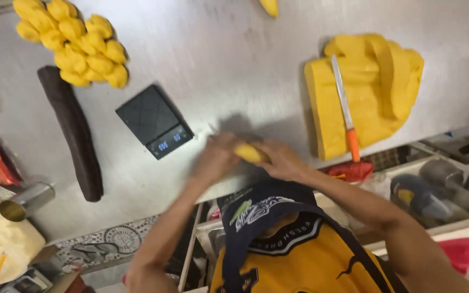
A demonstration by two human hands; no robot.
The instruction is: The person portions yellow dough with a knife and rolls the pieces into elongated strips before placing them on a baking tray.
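While both hands meet over the near edge of the bench (234, 65), the yellow dough piece (250, 153) sits between them, above the steel and not resting on it. The left hand (216, 160) and right hand (284, 161) form one grip, pressed together about the piece. One end of it shows between the two palms. Motion blur hides the individual fingers, so their exact placement cannot be told.

Findings around the grip:
- Digital scale (154, 120): just beyond the grip on the left-hand side, platform bare, display lit.
- Pile of yellow dough balls (74, 40): well beyond the grip and far to its left.
- Dark dough log (71, 130): left of the scale, well apart from the grip.
- Large yellow dough block (365, 92): beyond the grip to its right, with an orange-handled knife (344, 106) lying across its top.

Assessment: the work in hand appears to be shaping a portion between the palms. To do it well, pressure should be even from both hands. The palms should stay cupped rather than flat, so the piece rounds and does not smear or flatten. Keeping the grip low over the bench limits the loss if the piece slips. The grip should stay clear of the scale, since a knock could disturb its reading. The knife blade is far enough away to pose no risk at present.
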